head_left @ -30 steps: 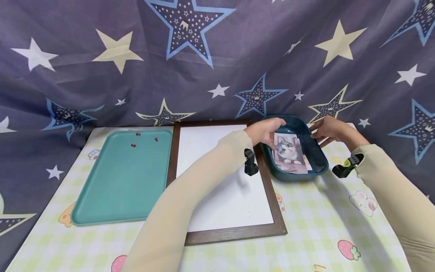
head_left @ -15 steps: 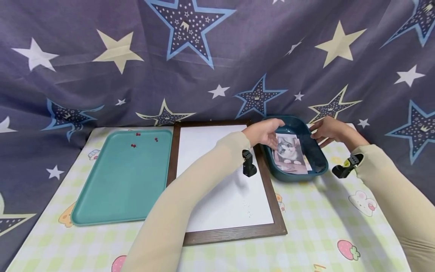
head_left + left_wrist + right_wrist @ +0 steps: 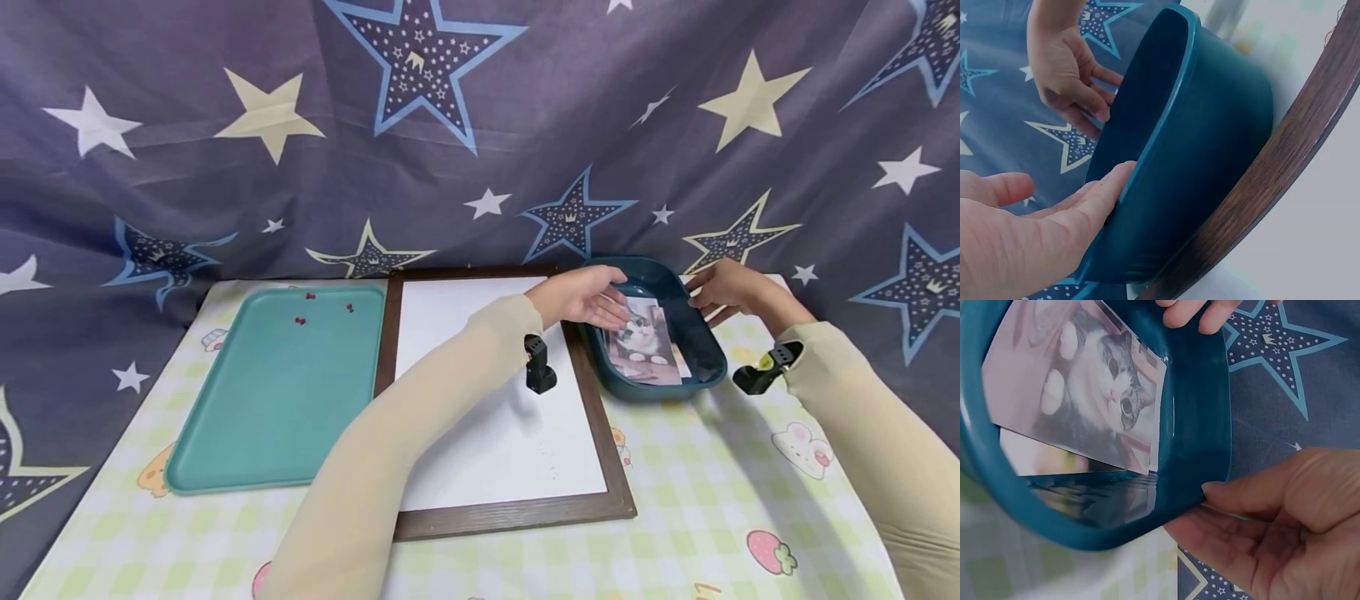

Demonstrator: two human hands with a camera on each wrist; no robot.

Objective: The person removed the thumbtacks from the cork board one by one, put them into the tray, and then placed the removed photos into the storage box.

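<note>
A dark teal plastic basin [image 3: 651, 393] stands at the back right of the table. In it lies a photo of a grey and white cat [image 3: 1107, 381], with the edge of another picture [image 3: 1032, 453] showing beneath. My left hand [image 3: 585, 297] is over the basin's left rim, fingers extended and holding nothing. In the left wrist view its fingertips lie right at the rim. On the far right side, my right hand [image 3: 731, 287] pinches the basin's rim, thumb inside and fingers outside, as the right wrist view shows.
A white board [image 3: 495, 467] with a brown wooden frame [image 3: 517, 518] lies left of the basin. Further left is a green tray [image 3: 277, 400] with three red push pins [image 3: 301, 321] near its back edge. A star-patterned curtain [image 3: 480, 100] hangs behind the checked tablecloth [image 3: 697, 475].
My left hand has drawn slightly left and turned, its fingers opening away from the photo's edge. The right hand keeps its grip on the basin's rim, and the photo stays in the basin.
</note>
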